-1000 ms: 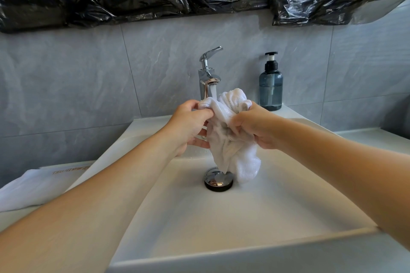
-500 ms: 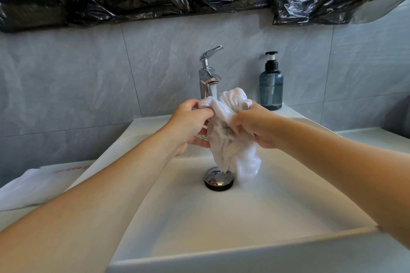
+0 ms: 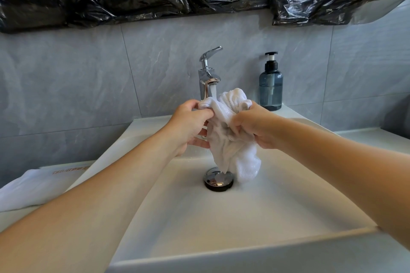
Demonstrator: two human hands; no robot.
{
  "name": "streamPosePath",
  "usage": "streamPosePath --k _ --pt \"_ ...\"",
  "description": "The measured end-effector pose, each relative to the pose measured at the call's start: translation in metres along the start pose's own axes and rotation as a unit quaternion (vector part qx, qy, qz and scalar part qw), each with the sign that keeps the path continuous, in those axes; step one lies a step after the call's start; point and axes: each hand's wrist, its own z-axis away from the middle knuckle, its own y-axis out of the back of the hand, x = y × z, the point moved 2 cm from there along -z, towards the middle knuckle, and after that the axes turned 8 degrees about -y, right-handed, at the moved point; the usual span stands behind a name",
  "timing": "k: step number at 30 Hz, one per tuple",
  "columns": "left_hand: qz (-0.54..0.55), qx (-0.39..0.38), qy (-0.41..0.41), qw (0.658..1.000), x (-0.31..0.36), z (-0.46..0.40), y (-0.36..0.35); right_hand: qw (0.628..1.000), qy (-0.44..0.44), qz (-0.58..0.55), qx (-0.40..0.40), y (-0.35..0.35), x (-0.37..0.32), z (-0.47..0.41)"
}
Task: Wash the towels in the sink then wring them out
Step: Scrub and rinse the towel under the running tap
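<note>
Both hands meet mid-frame under the running faucet point(image 3: 208, 73), arms stretched forward: the left hand point(image 3: 190, 124) pinches one bunched end of the white towel point(image 3: 230, 137), the right hand point(image 3: 255, 126) grips its middle, fingers curled. Its loose end hangs over the drain point(image 3: 218, 180) of the sink point(image 3: 221, 224). At lower left, a folded cloth point(image 3: 37, 186) bears orange lettering too blurred to read. A label-less blue soap bottle point(image 3: 271, 84) stands centre right.

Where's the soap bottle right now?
In the head view the soap bottle stands on the sink's back right corner against the tiled wall, right of the faucet and just behind the right hand.
</note>
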Motion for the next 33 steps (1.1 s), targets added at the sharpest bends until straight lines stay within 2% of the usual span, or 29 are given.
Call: streamPosePath --k 33 --pt "-0.002 -0.005 -0.003 1.000 -0.0006 0.0000 -0.0006 1.000 -0.009 0.000 0.000 0.0013 0.0014 -0.0048"
